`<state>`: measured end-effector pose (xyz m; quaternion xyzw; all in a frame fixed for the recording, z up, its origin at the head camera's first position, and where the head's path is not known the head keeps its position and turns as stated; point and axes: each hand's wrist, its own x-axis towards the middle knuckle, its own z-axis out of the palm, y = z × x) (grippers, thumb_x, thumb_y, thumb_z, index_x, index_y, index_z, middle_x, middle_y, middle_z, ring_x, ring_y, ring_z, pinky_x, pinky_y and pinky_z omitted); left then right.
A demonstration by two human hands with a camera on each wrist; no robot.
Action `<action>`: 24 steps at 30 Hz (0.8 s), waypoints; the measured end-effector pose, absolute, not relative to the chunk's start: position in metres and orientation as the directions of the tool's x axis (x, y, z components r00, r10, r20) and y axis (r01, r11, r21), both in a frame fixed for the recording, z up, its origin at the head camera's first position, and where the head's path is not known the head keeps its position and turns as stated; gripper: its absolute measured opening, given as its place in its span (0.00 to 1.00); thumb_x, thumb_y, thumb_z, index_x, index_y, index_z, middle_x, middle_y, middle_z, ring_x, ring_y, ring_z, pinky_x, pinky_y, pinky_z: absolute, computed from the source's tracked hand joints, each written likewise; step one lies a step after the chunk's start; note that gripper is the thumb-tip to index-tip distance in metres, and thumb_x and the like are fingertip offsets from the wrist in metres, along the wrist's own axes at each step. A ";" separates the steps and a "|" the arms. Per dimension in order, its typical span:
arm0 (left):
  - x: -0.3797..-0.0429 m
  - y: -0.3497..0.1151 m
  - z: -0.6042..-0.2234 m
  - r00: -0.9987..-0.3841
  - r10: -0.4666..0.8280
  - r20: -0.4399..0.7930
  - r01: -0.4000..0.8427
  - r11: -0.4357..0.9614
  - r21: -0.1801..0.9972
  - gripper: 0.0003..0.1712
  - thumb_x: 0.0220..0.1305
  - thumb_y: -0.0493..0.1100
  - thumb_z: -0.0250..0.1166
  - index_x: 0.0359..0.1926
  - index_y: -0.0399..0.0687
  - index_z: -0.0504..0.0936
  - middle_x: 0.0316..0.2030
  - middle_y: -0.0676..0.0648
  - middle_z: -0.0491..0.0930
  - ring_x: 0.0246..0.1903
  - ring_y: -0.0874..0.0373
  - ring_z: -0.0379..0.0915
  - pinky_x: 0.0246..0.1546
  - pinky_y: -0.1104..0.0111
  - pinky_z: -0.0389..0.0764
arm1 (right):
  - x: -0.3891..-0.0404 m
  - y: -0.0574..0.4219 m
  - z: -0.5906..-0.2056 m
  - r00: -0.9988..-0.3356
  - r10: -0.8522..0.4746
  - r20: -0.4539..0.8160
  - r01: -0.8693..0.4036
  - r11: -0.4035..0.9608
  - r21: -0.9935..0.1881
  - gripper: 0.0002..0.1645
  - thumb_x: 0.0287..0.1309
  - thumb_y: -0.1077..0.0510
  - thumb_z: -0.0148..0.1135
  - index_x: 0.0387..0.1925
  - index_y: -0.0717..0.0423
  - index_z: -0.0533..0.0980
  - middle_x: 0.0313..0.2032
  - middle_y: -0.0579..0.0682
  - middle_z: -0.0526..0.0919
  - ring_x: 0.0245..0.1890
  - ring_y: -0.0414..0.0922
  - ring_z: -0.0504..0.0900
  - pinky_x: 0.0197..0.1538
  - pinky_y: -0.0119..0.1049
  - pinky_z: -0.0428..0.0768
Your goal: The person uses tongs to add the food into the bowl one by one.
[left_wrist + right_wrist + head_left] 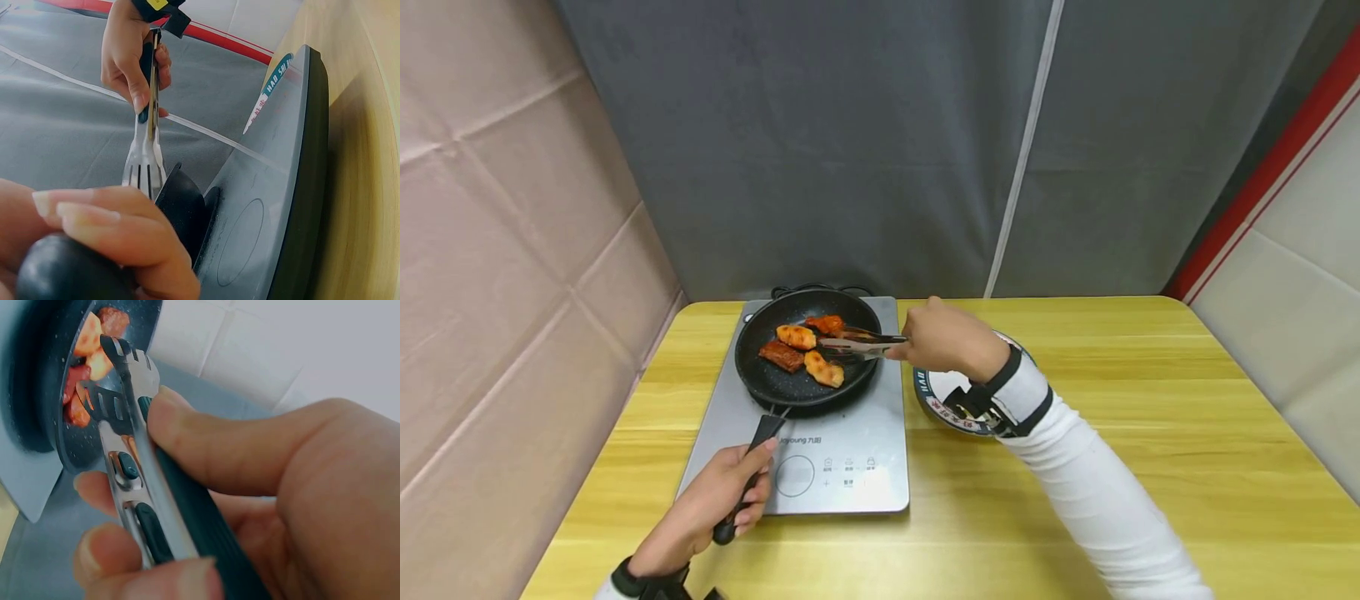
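My left hand (pixel 727 487) grips the black handle (pixel 767 427) of a dark non-stick frying pan (pixel 778 385) on a silver induction cooker. In my right hand (pixel 953 337) are metal kitchen tongs (pixel 867 346) with dark green grips (pixel 200 525), held between thumb and fingers. Their slotted heads (pixel 109 403) stand slightly apart over the right part of the pan, beside the meat. Several browned meat pieces lie in the pan: golden ones (pixel 823 369), a dark red flat one (pixel 782 356) and a reddish one (pixel 825 324) partly behind the tongs.
The induction cooker (pixel 868 437), with a touch panel at its front, sits on a yellow wood table (pixel 1120 367). Right of it, under my right wrist, stands a white plate with a patterned rim (pixel 951 414). A grey curtain (pixel 820 150) closes the back; pale walls flank both sides.
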<state>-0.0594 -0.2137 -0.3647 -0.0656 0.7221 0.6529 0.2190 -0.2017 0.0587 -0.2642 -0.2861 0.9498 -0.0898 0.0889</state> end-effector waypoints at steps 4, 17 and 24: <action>-0.060 -0.214 -0.364 -0.894 0.195 -0.404 -0.382 0.139 0.914 0.24 0.69 0.58 0.48 0.27 0.43 0.61 0.14 0.55 0.59 0.08 0.63 0.53 0.08 0.73 0.61 | -0.201 0.072 -0.260 -0.830 -0.553 -0.072 -0.517 0.812 -0.272 0.21 0.57 0.42 0.59 0.15 0.48 0.76 0.11 0.41 0.60 0.11 0.38 0.62 0.15 0.29 0.58; -0.057 -0.213 -0.362 -0.897 0.187 -0.401 -0.380 0.137 0.915 0.24 0.69 0.58 0.48 0.27 0.43 0.61 0.14 0.55 0.58 0.09 0.63 0.53 0.08 0.73 0.61 | -0.210 0.135 -0.257 -0.885 -0.465 0.006 -0.448 0.850 -0.277 0.27 0.56 0.41 0.60 0.46 0.58 0.80 0.33 0.54 0.82 0.25 0.43 0.76 0.27 0.36 0.76; -0.056 -0.212 -0.362 -0.896 0.184 -0.404 -0.384 0.136 0.913 0.23 0.70 0.57 0.47 0.28 0.43 0.60 0.14 0.55 0.58 0.09 0.63 0.53 0.08 0.73 0.61 | -0.212 0.168 -0.276 -0.896 -0.444 0.011 -0.436 0.874 -0.213 0.29 0.54 0.41 0.61 0.45 0.62 0.79 0.40 0.60 0.83 0.30 0.44 0.80 0.32 0.42 0.81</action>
